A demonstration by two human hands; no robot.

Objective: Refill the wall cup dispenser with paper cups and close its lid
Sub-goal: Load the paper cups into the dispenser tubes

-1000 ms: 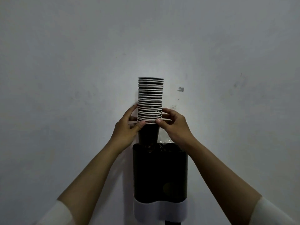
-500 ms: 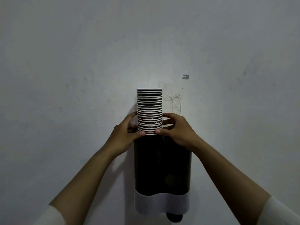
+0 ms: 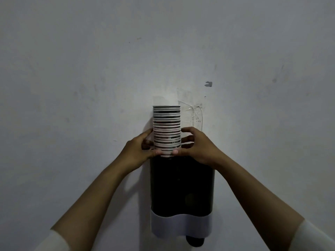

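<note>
A stack of paper cups (image 3: 167, 124) with white rims stands upright in the left side of the dark wall dispenser (image 3: 182, 189), its lower part sunk inside. My left hand (image 3: 138, 152) grips the stack's bottom visible rims from the left, thumb in front. My right hand (image 3: 194, 147) grips the same rims from the right, thumb meeting the left one. The dispenser has a white band (image 3: 181, 226) at its base, and a dark cup bottom (image 3: 195, 241) pokes out underneath on the right. A clear lid (image 3: 193, 113) stands raised against the wall behind the stack.
A plain pale wall (image 3: 90, 87) fills the view, with a small dark mark (image 3: 208, 84) above and right of the dispenser. White sleeves show at both lower corners.
The stack has sunk further into the dispenser, so fewer rims show above its top. Both hands moved down with it and kept their grip.
</note>
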